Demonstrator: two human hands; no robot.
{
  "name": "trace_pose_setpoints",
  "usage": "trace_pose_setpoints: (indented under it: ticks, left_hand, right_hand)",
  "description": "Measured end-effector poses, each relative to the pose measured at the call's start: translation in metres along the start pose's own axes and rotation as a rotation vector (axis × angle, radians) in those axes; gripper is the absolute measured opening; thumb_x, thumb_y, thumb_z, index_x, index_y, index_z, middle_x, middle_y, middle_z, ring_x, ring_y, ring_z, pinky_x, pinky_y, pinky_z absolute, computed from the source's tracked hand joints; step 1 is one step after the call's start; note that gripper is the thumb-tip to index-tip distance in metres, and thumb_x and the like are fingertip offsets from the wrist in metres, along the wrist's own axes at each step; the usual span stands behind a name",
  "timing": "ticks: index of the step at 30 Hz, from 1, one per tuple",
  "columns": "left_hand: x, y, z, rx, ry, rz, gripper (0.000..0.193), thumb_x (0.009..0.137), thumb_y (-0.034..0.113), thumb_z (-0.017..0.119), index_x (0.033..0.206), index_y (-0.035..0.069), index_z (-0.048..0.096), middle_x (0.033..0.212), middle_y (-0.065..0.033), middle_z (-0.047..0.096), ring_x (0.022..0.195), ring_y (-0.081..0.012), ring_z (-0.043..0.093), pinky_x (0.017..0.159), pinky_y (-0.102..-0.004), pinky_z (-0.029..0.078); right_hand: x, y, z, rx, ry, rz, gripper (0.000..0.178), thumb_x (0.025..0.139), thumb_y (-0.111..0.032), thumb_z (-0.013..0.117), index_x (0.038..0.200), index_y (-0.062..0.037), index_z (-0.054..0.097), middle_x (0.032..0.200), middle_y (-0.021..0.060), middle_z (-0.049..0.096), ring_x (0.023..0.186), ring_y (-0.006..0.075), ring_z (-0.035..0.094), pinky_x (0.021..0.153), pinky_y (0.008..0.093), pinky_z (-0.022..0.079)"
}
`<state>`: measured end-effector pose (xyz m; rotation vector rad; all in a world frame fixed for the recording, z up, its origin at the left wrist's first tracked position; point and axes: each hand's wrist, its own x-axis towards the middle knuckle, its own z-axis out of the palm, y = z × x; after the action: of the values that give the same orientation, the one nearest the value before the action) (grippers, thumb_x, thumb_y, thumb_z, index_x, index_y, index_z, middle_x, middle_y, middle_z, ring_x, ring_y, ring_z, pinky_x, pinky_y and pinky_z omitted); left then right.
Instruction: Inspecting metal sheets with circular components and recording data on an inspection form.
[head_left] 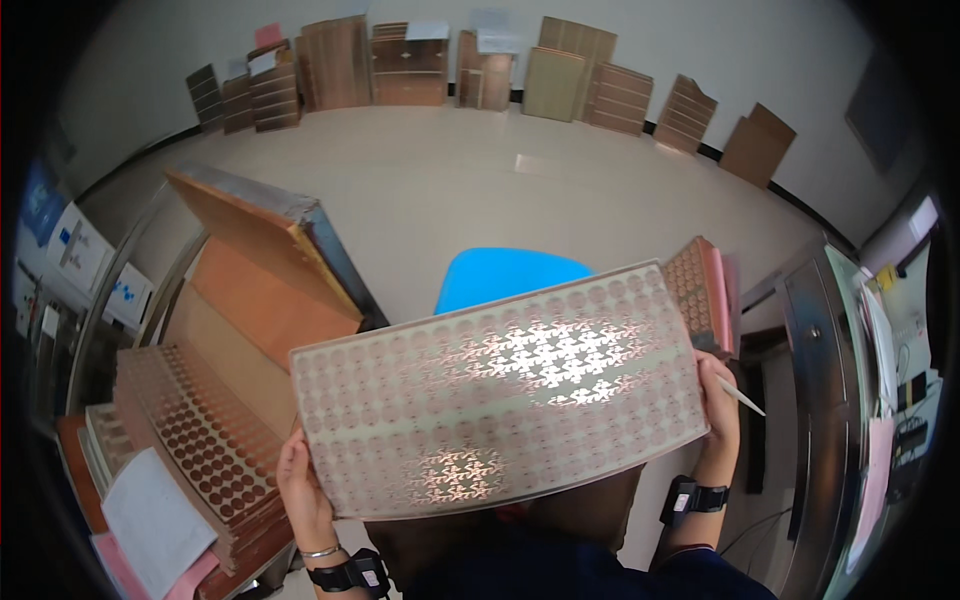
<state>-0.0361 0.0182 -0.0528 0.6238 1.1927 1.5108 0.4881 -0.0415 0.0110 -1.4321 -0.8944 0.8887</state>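
A wide, thin circuit board panel [420, 400], pale green with rows of coppery round patterns, is held up tilted in front of me. Light glints off its metal patterns at two spots. My left hand [305, 490] grips its left edge near the lower corner, fingers partly hidden. On the opposite short edge, my right hand [718, 405] is closed round the panel. A slim white pen-like stick [742, 396] juts outward from that same hand. Left of the panel lies a stack of similar panels [205, 440] with dark round patterns.
A thick brown board [270, 240] stands slanted behind the left stack. White paper [160, 510] lies on that stack. Beyond my panel is a blue seat [510, 275]. More panels [700, 285] stand at right, near a metal cabinet [815, 330]. Several panel stacks [410, 75] lean along the wall.
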Motion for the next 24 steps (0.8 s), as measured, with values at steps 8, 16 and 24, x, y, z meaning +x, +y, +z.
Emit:
trace_pose_setpoints:
  ticks: [8,16,24]
  left_hand:
    - [0.003,0.004,-0.018,0.099,0.030,0.038,0.026,0.094,0.016,0.052,0.111,-0.003,0.057,0.107,-0.0098,0.063,0.098,-0.0163,0.058,0.090,-0.0292,0.043]
    - [0.004,0.006,-0.020,0.135,0.052,0.010,0.026,0.096,0.017,0.049,0.112,-0.002,0.055,0.108,-0.0104,0.062,0.099,-0.0170,0.057,0.091,-0.0303,0.043]
    - [-0.004,0.027,-0.008,-0.006,0.040,0.197,0.027,0.096,0.025,0.048,0.111,0.002,0.052,0.118,-0.0100,0.055,0.110,-0.0189,0.051,0.097,-0.0349,0.039]
  right_hand:
    - [-0.004,-0.017,0.029,0.001,-0.043,-0.025,0.034,0.094,-0.026,0.052,0.110,0.0038,0.059,0.099,0.0081,0.064,0.090,0.0114,0.057,0.081,0.0250,0.044]
    - [-0.007,-0.029,0.036,0.013,-0.057,-0.031,0.035,0.094,-0.026,0.051,0.110,0.0043,0.059,0.099,0.0069,0.064,0.090,0.0099,0.056,0.081,0.0241,0.043]
    - [-0.006,-0.009,0.022,0.021,0.096,-0.078,0.022,0.090,-0.015,0.058,0.108,-0.0010,0.060,0.091,0.0019,0.062,0.086,0.0078,0.054,0.078,0.0233,0.043]
